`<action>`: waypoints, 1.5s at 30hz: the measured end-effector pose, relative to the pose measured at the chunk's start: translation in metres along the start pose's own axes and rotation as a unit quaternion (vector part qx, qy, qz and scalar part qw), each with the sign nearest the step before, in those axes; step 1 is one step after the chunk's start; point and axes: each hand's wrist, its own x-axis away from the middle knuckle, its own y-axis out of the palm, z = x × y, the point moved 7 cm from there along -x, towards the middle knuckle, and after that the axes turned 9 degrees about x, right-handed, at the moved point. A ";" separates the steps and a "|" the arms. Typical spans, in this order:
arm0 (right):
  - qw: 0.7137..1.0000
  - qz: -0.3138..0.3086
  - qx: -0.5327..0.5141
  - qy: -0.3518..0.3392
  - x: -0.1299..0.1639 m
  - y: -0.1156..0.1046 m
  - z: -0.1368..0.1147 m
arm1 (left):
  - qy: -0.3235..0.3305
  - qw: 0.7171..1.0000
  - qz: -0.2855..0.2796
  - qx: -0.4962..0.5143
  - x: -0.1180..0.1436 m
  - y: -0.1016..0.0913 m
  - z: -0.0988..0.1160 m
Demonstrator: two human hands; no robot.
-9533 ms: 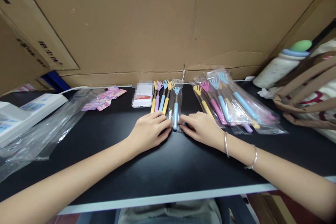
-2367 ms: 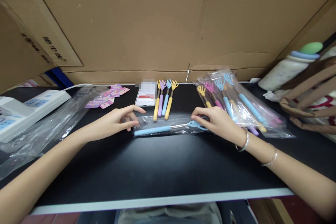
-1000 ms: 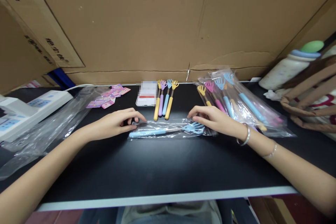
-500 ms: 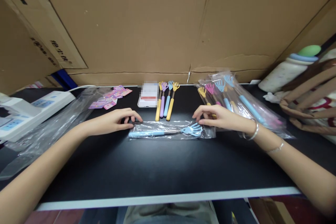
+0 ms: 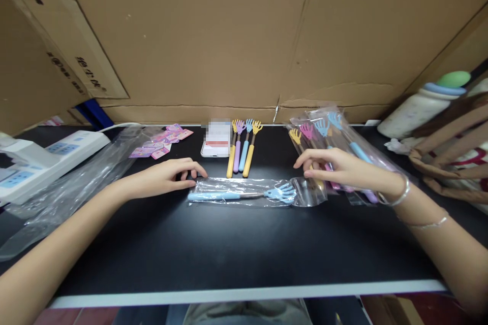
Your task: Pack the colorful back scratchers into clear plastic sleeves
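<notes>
A blue back scratcher [image 5: 219, 196] lies sideways inside a clear plastic bag [image 5: 310, 192] on the black table, its claw end to the right. At the bag's upper left corner is my left hand [image 5: 173, 176], fingers loosely bent with a gap to the thumb and nothing held. My right hand [image 5: 335, 166] hovers by the bag's right end, thumb and fingers apart, partly covering a group of bagged back scratchers [image 5: 322, 127] behind it. Unwrapped yellow, purple and blue back scratchers [image 5: 243, 155] stand side by side just beyond the bag.
A phone [image 5: 216, 138] lies beside the unwrapped scratchers. Left are small pink cards [image 5: 163, 142], clear empty bags [image 5: 95, 172] and a white power strip [image 5: 72, 150]. On the right, a bottle [image 5: 407, 111] leans by a brown-handled bag [image 5: 446, 157]. Cardboard [image 5: 213, 35] walls the back.
My right hand has moved right along the bag, and the bag's right end now shows flatter and further out. My left hand has stayed nearly in place.
</notes>
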 end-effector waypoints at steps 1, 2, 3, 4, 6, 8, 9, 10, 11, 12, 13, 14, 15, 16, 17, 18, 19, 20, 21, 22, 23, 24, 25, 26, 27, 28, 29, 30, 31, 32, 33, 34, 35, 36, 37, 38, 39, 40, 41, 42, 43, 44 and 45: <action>1.000 -0.007 0.000 0.003 0.000 0.001 0.001 | 0.001 1.000 0.001 0.001 0.000 0.000 0.000; 1.000 -0.013 0.002 0.005 0.000 0.003 0.001 | 0.001 1.000 0.003 0.000 0.000 0.000 0.000; 1.000 -0.017 0.005 0.007 0.000 0.003 0.001 | 0.001 1.000 0.004 -0.002 0.000 0.000 0.000; 1.000 -0.017 0.010 0.009 0.001 0.003 0.002 | 0.001 1.000 0.006 -0.003 0.000 0.000 -0.001; 0.999 -0.015 0.026 0.011 0.001 0.002 0.003 | -0.002 1.000 0.008 -0.005 0.000 0.000 -0.001; 0.999 -0.016 0.043 0.013 0.002 0.001 0.005 | -0.005 1.000 0.008 -0.006 0.000 0.000 -0.001; 0.998 -0.023 0.048 0.015 0.003 0.001 0.007 | -0.006 1.000 0.009 -0.006 0.000 0.001 -0.001; 0.998 -0.031 0.052 0.016 0.003 0.001 0.008 | -0.007 1.000 0.010 -0.007 -0.001 0.001 -0.002; 0.997 -0.041 0.056 0.018 0.004 0.002 0.009 | -0.009 1.000 0.011 -0.008 -0.001 0.001 -0.002; 0.997 -0.050 0.061 0.021 0.004 0.003 0.010 | -0.011 1.000 0.012 -0.010 -0.001 0.001 -0.003; 0.996 -0.058 0.066 0.023 0.004 0.004 0.011 | -0.012 1.000 0.013 -0.011 -0.001 0.001 -0.004; 0.995 -0.062 0.073 0.024 0.004 0.005 0.011 | -0.013 1.000 0.013 -0.012 -0.002 0.001 -0.004; 0.995 -0.063 0.078 0.025 0.004 0.006 0.012 | -0.014 1.000 0.014 -0.013 -0.002 0.001 -0.005; 0.994 -0.063 0.081 0.026 0.004 0.006 0.012 | -0.015 1.000 0.014 -0.013 -0.002 0.001 -0.005; 0.994 -0.061 0.082 0.027 0.004 0.006 0.012 | -0.014 1.000 0.014 -0.013 -0.002 0.001 -0.006; 0.995 -0.055 0.081 0.028 0.004 0.005 0.012 | -0.013 1.000 0.013 -0.012 -0.002 0.001 -0.006; 0.995 -0.048 0.081 0.028 0.004 0.005 0.011 | -0.012 1.000 0.014 -0.012 -0.002 0.001 -0.006; 0.995 -0.039 0.083 0.028 0.004 0.003 0.010 | -0.012 1.000 0.014 -0.011 -0.003 0.001 -0.007; 0.996 -0.027 0.086 0.026 0.004 0.001 0.009 | -0.013 1.000 0.014 -0.011 -0.003 0.002 -0.007; 0.995 -0.014 0.092 0.024 0.004 -0.001 0.007 | -0.013 1.000 0.015 -0.010 -0.003 0.002 -0.007; 0.995 -0.001 0.098 0.023 0.004 -0.003 0.005 | -0.013 1.000 0.015 -0.010 -0.003 0.002 -0.008; 0.994 0.008 0.103 0.025 0.004 -0.005 0.004 | -0.013 1.000 0.016 -0.010 -0.003 0.002 -0.008; 0.994 0.013 0.105 0.030 0.004 -0.007 0.004 | -0.013 1.000 0.017 -0.009 -0.003 0.002 -0.008; 0.994 0.012 0.104 0.036 0.005 -0.007 0.004 | -0.013 1.000 0.016 -0.008 -0.003 0.002 -0.008; 0.994 0.005 0.102 0.039 0.005 -0.007 0.004 | -0.016 1.000 0.013 -0.006 -0.003 0.002 -0.008; 0.994 -0.004 0.099 0.039 0.005 -0.006 0.005 | -0.020 1.000 0.009 -0.004 -0.003 0.003 -0.009; 0.995 -0.011 0.095 0.035 0.006 -0.004 0.005 | -0.024 1.000 0.005 -0.002 -0.003 0.003 -0.009; 0.995 -0.017 0.092 0.029 0.005 -0.003 0.004 | -0.028 1.000 0.002 0.001 -0.003 0.004 -0.009; 0.996 -0.021 0.089 0.023 0.005 -0.001 0.004 | -0.031 1.000 -0.001 0.003 -0.003 0.004 -0.010; 0.996 -0.023 0.087 0.018 0.005 0.000 0.003 | -0.032 0.999 -0.002 0.005 -0.003 0.004 -0.010; 0.996 -0.025 0.087 0.015 0.004 0.001 0.003 | -0.031 0.999 -0.001 0.006 -0.003 0.004 -0.009; 0.996 -0.027 0.089 0.012 0.003 0.002 0.003 | -0.030 1.000 -0.001 0.007 -0.003 0.004 -0.009; 0.995 -0.029 0.091 0.011 0.003 0.003 0.002 | -0.030 1.000 -0.001 0.007 -0.003 0.004 -0.009; 0.995 -0.031 0.092 0.010 0.002 0.004 0.002 | -0.029 1.000 -0.001 0.008 -0.003 0.004 -0.009; 0.995 -0.033 0.090 0.010 0.002 0.005 0.002 | -0.029 1.000 0.000 0.008 -0.003 0.004 -0.009; 0.996 -0.037 0.086 0.009 0.002 0.005 0.002 | -0.029 1.000 0.001 0.007 -0.003 0.003 -0.009; 0.996 -0.044 0.079 0.008 0.002 0.006 0.002 | -0.030 1.000 0.001 0.005 -0.003 0.003 -0.009; 0.996 -0.051 0.071 0.008 0.003 0.006 0.003 | -0.032 0.999 0.002 0.004 -0.003 0.003 -0.009; 0.996 -0.058 0.062 0.010 0.003 0.007 0.004 | -0.033 0.999 0.003 0.003 -0.003 0.003 -0.010; 0.996 -0.063 0.054 0.010 0.004 0.007 0.004 | -0.034 0.999 0.003 0.002 -0.003 0.003 -0.010; 0.997 -0.066 0.046 0.010 0.004 0.006 0.005 | -0.035 0.999 0.002 0.002 -0.003 0.003 -0.010; 0.997 -0.067 0.037 0.010 0.004 0.006 0.005 | -0.035 0.999 0.002 0.002 -0.003 0.003 -0.010; 0.997 -0.067 0.028 0.010 0.004 0.006 0.005 | -0.034 0.999 0.001 0.002 -0.003 0.004 -0.010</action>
